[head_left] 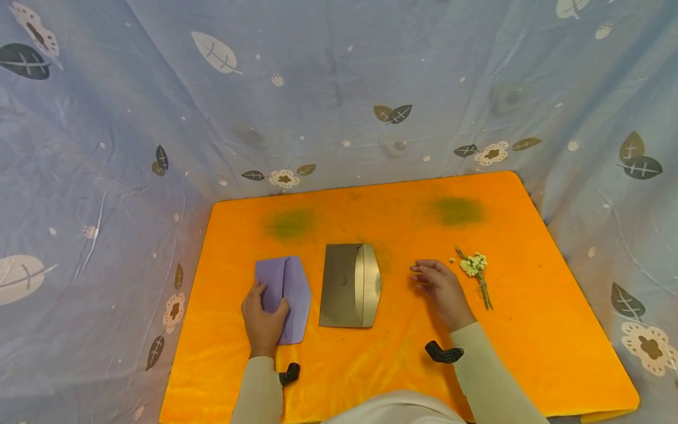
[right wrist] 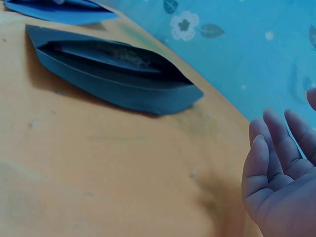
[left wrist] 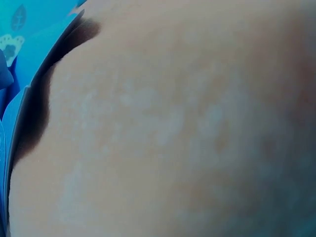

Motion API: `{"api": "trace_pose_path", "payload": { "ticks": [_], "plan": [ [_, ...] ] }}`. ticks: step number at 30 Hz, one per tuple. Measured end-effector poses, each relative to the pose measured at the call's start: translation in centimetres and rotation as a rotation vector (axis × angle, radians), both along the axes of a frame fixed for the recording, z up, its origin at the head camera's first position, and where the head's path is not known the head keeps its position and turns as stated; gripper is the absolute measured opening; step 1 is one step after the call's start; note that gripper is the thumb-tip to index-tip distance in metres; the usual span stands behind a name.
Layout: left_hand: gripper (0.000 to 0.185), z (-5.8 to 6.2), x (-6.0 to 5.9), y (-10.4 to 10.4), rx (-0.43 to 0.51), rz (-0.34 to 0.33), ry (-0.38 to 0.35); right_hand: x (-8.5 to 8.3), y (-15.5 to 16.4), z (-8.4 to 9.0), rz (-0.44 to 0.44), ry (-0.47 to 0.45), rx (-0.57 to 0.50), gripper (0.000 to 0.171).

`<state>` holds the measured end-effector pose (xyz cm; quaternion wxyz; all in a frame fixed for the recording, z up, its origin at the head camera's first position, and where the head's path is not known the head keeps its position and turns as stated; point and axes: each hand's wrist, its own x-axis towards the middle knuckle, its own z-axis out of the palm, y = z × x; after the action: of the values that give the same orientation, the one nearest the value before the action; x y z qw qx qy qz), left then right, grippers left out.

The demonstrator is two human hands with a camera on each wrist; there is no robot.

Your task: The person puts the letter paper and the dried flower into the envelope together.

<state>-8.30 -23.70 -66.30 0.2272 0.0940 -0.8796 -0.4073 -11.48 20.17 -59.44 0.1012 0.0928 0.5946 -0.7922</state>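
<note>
Our left hand point(head_left: 263, 321) lies flat on one purple envelope point(head_left: 288, 294), fingers straight, pressing it to the orange table point(head_left: 551, 330). We count two envelopes: beside it lies a grey envelope point(head_left: 349, 285), flap open. Our right hand point(head_left: 439, 288) rests with relaxed, open fingers point(right wrist: 269, 153) just beside one sprig of dried flowers point(head_left: 475, 268).
</note>
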Motion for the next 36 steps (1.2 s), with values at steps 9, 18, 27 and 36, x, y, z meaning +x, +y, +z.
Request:
{"api": "trace_pose_path", "payload": {
  "ticks": [9,18,27,36],
  "plan": [
    [0.063,0.2,0.0,0.1,0.014,0.006,-0.023,0.3,2.2,0.4,-0.046,0.039,0.001,0.045],
    [0.063,0.4,0.0,0.1,0.02,0.008,-0.037,0.4,4.7,0.9,-0.137,0.045,0.078,0.045],
    [0.064,0.3,0.1,0.1,0.019,0.008,-0.045,0.3,6.7,1.6,-0.291,0.018,0.153,0.04],
    [0.065,0.2,0.1,0.0,0.018,0.008,-0.053,0.5,9.4,1.2,-0.445,-0.063,0.201,0.04]
  ]
}}
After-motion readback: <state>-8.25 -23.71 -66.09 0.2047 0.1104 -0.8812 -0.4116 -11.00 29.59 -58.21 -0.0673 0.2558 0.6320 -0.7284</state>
